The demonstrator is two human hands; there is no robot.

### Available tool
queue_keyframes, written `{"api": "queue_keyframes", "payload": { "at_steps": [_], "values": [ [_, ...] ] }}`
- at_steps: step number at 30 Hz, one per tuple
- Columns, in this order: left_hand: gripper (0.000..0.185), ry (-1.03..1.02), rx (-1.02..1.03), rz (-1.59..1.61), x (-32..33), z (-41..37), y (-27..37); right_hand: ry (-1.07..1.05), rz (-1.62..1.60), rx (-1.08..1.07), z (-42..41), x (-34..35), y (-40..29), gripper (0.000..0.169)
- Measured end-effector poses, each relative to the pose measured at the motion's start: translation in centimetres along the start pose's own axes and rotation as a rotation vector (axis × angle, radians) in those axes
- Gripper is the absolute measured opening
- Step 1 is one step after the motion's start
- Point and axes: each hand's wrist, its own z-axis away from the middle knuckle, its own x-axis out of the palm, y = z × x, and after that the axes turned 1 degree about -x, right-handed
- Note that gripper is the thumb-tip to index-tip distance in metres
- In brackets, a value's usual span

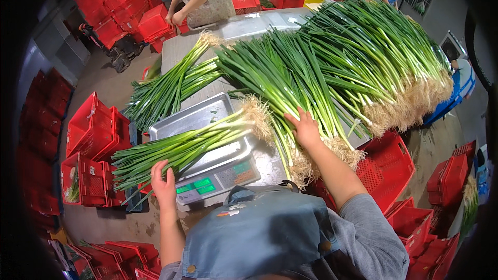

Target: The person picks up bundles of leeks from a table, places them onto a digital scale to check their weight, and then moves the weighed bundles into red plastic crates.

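Observation:
A bunch of green onions [198, 136] lies across the metal tray [233, 151] of a digital scale [218, 181], its pale roots to the right and its leaves hanging over the left edge. My left hand [163, 179] is at the leaves, fingers raised and apart; whether it touches them I cannot tell. My right hand [305, 130] rests spread on the stalks of a loose heap of green onions [288, 81] right of the scale, near their roots. Whether its fingers grip any stalk is unclear. The scale's green displays are lit.
A large pile of green onions [365, 50] covers the table's right side; more bunches [171, 85] lie at the back left. Red plastic crates stand at left [91, 124] and at right [389, 167]. A co-worker in an apron [210, 7] stands across the table; others are at far right.

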Motion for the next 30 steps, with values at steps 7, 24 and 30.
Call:
{"api": "queue_keyframes", "payload": {
  "at_steps": [7,24,30],
  "values": [
    [0.023,-0.013,-0.081,0.046,-1.7,1.5,-1.7,-0.035,-0.088,0.062,0.1,-0.8,1.5,0.065],
    [0.029,0.065,-0.109,0.118,-3.3,1.5,-3.6,0.122,-0.299,0.436,3.1,1.6,14.0,0.041],
    [0.028,0.014,-0.048,0.04,-3.3,0.1,-0.7,0.333,-0.365,0.288,2.9,3.8,13.3,0.041]
  ]
}}
